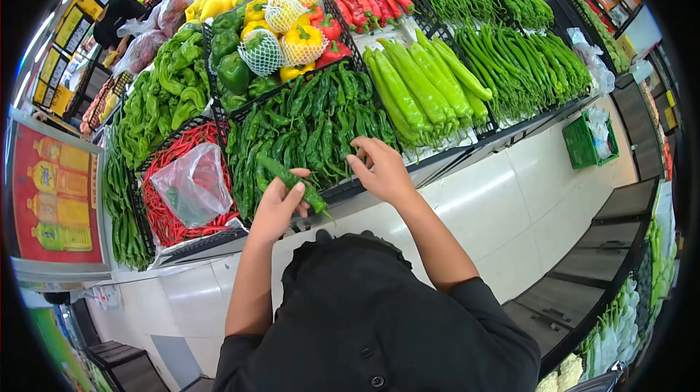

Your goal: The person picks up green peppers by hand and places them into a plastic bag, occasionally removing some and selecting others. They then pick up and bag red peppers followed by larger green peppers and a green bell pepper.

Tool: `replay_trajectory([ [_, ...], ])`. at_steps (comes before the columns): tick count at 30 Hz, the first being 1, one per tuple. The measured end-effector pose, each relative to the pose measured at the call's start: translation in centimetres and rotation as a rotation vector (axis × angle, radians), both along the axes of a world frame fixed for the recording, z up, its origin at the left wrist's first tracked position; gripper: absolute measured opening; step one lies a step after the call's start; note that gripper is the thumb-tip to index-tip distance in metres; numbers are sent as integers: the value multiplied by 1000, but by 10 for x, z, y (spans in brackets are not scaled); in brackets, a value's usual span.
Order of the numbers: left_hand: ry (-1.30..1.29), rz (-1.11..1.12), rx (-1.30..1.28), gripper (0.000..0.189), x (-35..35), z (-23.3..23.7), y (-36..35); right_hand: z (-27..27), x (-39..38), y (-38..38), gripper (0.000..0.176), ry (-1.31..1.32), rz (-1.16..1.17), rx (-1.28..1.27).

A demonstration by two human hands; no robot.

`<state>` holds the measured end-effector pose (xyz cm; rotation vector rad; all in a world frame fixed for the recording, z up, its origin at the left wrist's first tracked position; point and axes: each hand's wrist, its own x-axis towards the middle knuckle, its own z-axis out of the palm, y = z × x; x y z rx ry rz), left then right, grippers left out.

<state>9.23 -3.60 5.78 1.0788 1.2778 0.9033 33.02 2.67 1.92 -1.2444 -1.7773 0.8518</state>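
Note:
A long green pepper (275,169) lies slantwise in my left hand (283,204), whose fingers are wrapped round it at the front edge of the dark green pepper crate. To its right, my right hand (380,171) is at the edge of the dark green peppers (310,111), its fingers curled; whether anything small is between them is hidden. Left of my hands, a clear plastic bag (191,184) with something green inside rests on thin red chilies (162,206).
Light green long peppers (423,86) stand right of the dark ones. Behind are bell peppers (235,73), some in foam nets, and red peppers (370,0). A green basket (581,142) sits on the floor at right. Part of a person (119,18) shows at the upper left.

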Motion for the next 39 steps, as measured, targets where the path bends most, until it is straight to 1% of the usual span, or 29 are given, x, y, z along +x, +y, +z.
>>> replay_trajectory([
  [3, 148, -37, 36, 33, 3, -5, 24, 10, 1, -18, 30, 81, 52, -33],
  [4, 196, -41, 107, 26, 6, -8, 34, 11, 1, -23, 29, 99, 73, -37],
  [7, 463, -103, 79, 23, 18, -3, 70, 6, 4, -30, 27, 95, 105, -56],
  [11, 661, -202, 220, 30, 20, -34, 113, -2, 10, -34, 24, 101, 119, -47],
  [12, 621, -164, 143, 34, 28, -25, 115, -2, 11, -35, 23, 101, 116, -48],
  [15, 780, -201, 149, 33, 31, -33, 129, -3, 17, -35, 23, 94, 92, -44],
  [18, 867, -241, 233, 30, 37, -30, 133, -4, 20, -33, 24, 100, 94, -93],
  [21, 886, -175, 491, 27, 42, -40, 134, -8, 20, -30, 23, 83, 111, -67],
  [24, 917, -190, 425, 26, 45, -38, 134, -11, 19, -28, 21, 79, 130, -50],
  [27, 886, -197, 451, 25, 45, -36, 133, -14, 16, -24, 21, 45, 138, -27],
  [30, 705, -196, 195, 24, 45, -37, 137, -12, 11, -18, 21, 89, 127, -51],
  [33, 680, -181, 144, 23, 47, -35, 136, -15, 5, -11, 21, 94, 53, -65],
  [34, 649, -191, 43, 22, 51, -25, 134, -11, 3, -9, 22, 43, 31, -72],
  [37, 909, -195, 410, 21, 50, -45, 135, -15, 0, -2, 23, -32, 57, -73],
  [39, 909, -175, 439, 22, 47, -51, 135, -15, -3, -1, 23, -9, 65, -79],
])
